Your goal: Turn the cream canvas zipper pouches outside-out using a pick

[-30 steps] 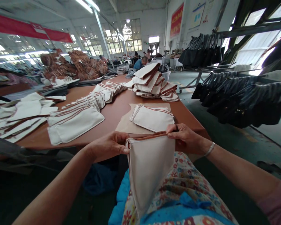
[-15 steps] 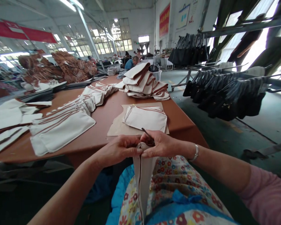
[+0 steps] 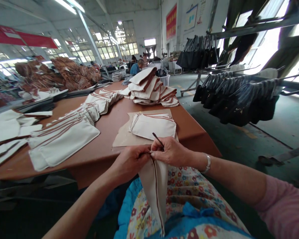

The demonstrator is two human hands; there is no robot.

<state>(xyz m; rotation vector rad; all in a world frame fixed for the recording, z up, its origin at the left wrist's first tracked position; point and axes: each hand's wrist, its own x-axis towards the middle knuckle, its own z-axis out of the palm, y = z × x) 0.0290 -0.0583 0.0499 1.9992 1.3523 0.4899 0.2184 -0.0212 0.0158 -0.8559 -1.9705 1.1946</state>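
A cream fabric piece with brown edging (image 3: 150,186) hangs down over my lap from between my hands. My left hand (image 3: 132,162) pinches its top corner. Close against it, my right hand (image 3: 170,151) grips the same corner between thumb and finger. A thin dark stick-like tool (image 3: 158,139) also sticks up out of my right hand; its lower end is hidden by the fingers. Just beyond my hands, a small stack of cream pieces with brown edging (image 3: 153,126) lies on a sheet of brown paper (image 3: 121,137).
The brown-covered table (image 3: 107,132) carries a fanned row of cream pieces (image 3: 67,142) at left and a taller cream pile (image 3: 149,88) behind. Racks of black pieces (image 3: 236,103) stand at right. A person in blue (image 3: 136,68) sits farther back.
The hanging fabric piece has turned, its lower end swinging right and its brown edge now slanting. My left fingers have curled in closer at the corner. The view has shifted slightly.
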